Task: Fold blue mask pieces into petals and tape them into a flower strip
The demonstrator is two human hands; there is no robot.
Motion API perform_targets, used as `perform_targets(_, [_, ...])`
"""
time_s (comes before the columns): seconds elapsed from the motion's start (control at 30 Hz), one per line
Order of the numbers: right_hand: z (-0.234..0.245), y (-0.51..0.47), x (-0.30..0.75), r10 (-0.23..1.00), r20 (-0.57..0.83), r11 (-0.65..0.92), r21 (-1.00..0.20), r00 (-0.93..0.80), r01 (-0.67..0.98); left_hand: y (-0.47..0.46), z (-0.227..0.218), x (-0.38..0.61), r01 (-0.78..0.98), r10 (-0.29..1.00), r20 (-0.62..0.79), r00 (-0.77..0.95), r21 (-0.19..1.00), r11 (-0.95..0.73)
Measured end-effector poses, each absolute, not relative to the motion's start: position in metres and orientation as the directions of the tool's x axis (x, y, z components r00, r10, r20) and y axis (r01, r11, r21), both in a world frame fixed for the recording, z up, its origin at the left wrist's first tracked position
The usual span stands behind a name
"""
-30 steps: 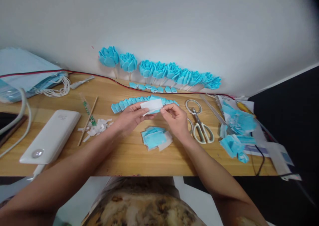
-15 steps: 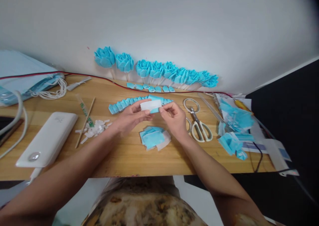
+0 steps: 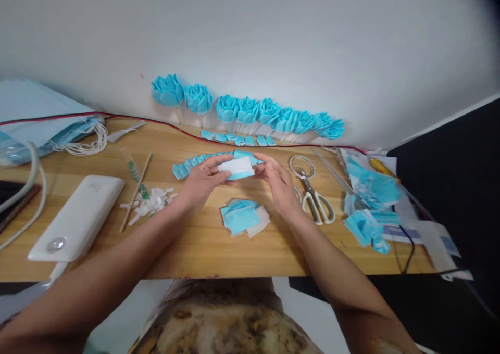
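Note:
Both hands hold one small folded piece of white and blue mask fabric (image 3: 236, 167) above the wooden table (image 3: 195, 250). My left hand (image 3: 203, 179) pinches its left end between thumb and fingers. My right hand (image 3: 278, 183) grips its right end with curled fingers. Just below the hands lies a small stack of cut blue and white fabric pieces (image 3: 242, 217). Behind the hands a curved row of folded blue pieces (image 3: 191, 163) rests on the table.
Blue fabric flowers on sticks (image 3: 242, 109) lean against the wall. White-handled scissors (image 3: 312, 192) lie right of my hands, blue scraps (image 3: 367, 208) beyond them. At left are a white power bank (image 3: 78, 216), a wooden stick (image 3: 136, 190), white clippings (image 3: 150, 200) and a mask stack (image 3: 42, 119).
The fabric piece has shifted slightly away from me and tilted. My right hand's fingers have moved up around its right end. The view shifted a little.

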State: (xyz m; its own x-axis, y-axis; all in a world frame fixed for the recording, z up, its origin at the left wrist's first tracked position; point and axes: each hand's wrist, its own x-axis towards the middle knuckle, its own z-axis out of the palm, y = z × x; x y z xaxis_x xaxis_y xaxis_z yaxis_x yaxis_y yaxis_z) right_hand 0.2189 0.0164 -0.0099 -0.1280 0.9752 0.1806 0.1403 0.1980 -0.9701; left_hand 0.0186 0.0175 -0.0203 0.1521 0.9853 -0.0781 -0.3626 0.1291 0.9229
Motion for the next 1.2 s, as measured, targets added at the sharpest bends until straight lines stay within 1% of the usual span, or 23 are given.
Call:
perform_targets(0.1, [-0.007,0.019,0.219,0.969,0.118,0.156,-0.974,-0.217,0.167,0.017,-0.019,0.018,-0.276,0.988,-0.067,0.141,0.955,0.105])
perform_targets(0.2, [-0.007,0.019,0.216,0.967,0.092,0.150,-0.959,-0.236,0.240,0.015,-0.016,0.018,-0.209,0.987,-0.028,0.158,0.976,0.061])
perform_targets(0.27, [-0.009,0.018,0.214,0.973,0.110,0.157,-0.960,-0.204,0.231,0.013,-0.015,0.019,-0.256,0.989,0.023,0.144,0.966,0.015])
perform_targets(0.33, [-0.011,0.017,0.213,0.978,0.135,0.163,-0.971,-0.157,0.177,0.012,-0.013,0.021,-0.363,0.992,0.048,0.117,0.932,-0.003])
perform_targets(0.4, [-0.012,0.016,0.213,0.981,0.150,0.164,-0.979,-0.122,0.121,0.011,-0.013,0.023,-0.445,0.991,0.017,0.131,0.894,0.043])
perform_targets(0.43, [-0.012,0.016,0.213,0.982,0.152,0.164,-0.981,-0.112,0.103,0.010,-0.014,0.024,-0.457,0.987,-0.013,0.163,0.885,0.087])
perform_targets(0.5, [-0.013,0.016,0.212,0.981,0.155,0.165,-0.983,-0.114,0.086,0.009,-0.016,0.026,-0.425,0.967,-0.078,0.244,0.887,0.179])
perform_targets(0.57, [-0.014,0.015,0.211,0.979,0.160,0.172,-0.981,-0.129,0.085,0.008,-0.019,0.027,-0.377,0.951,-0.123,0.284,0.897,0.229])
perform_targets(0.63, [-0.016,0.015,0.210,0.975,0.176,0.190,-0.977,-0.137,0.094,0.008,-0.020,0.027,-0.371,0.954,-0.135,0.267,0.899,0.231])
perform_targets(0.73, [-0.018,0.015,0.209,0.972,0.191,0.208,-0.970,-0.136,0.123,0.008,-0.019,0.027,-0.427,0.968,-0.129,0.217,0.879,0.213])
perform_targets(0.9, [-0.017,0.014,0.206,0.977,0.160,0.179,-0.975,-0.144,0.132,0.010,-0.015,0.025,-0.467,0.980,-0.125,0.157,0.864,0.185])
perform_targets(1.0, [-0.017,0.014,0.207,0.982,0.146,0.159,-0.981,-0.122,0.109,0.012,-0.015,0.024,-0.531,0.984,-0.130,0.125,0.829,0.177])
perform_targets(1.07, [-0.018,0.015,0.207,0.985,0.143,0.150,-0.985,-0.092,0.080,0.011,-0.014,0.024,-0.562,0.978,-0.134,0.157,0.802,0.200])
perform_targets(1.2, [-0.022,0.014,0.206,0.986,0.141,0.145,-0.988,-0.085,0.046,0.006,-0.013,0.029,-0.497,0.935,-0.151,0.321,0.813,0.302])
